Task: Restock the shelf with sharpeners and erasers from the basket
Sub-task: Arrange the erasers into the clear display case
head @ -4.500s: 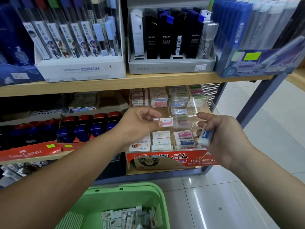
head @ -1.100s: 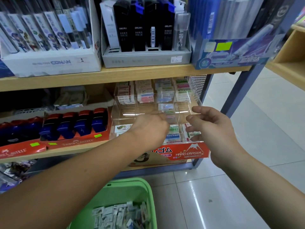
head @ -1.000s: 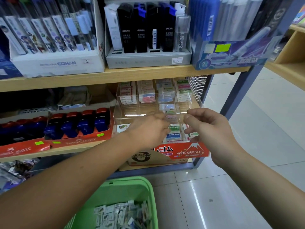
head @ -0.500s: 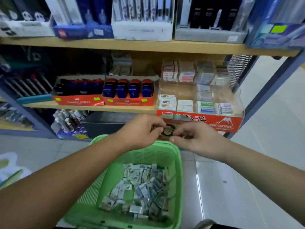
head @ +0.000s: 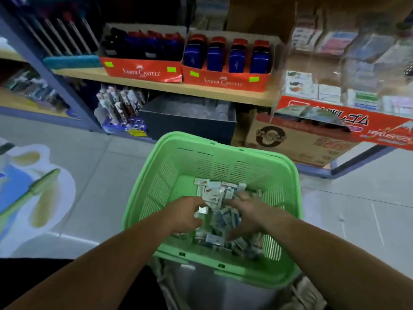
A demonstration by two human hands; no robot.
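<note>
Both hands are down inside the green basket [head: 288,173], which sits low in front of the shelf [head: 156,85]. The left hand [head: 184,217] curls its fingers at a small packet in the heap of erasers [head: 214,191]; blur hides whether it actually grips. The right hand [head: 249,217] lies spread over the heap. Up on the shelf, 4 blue sharpeners [head: 237,55] stand in a red tray [head: 223,80], just beside a clear eraser display [head: 330,86].
</note>
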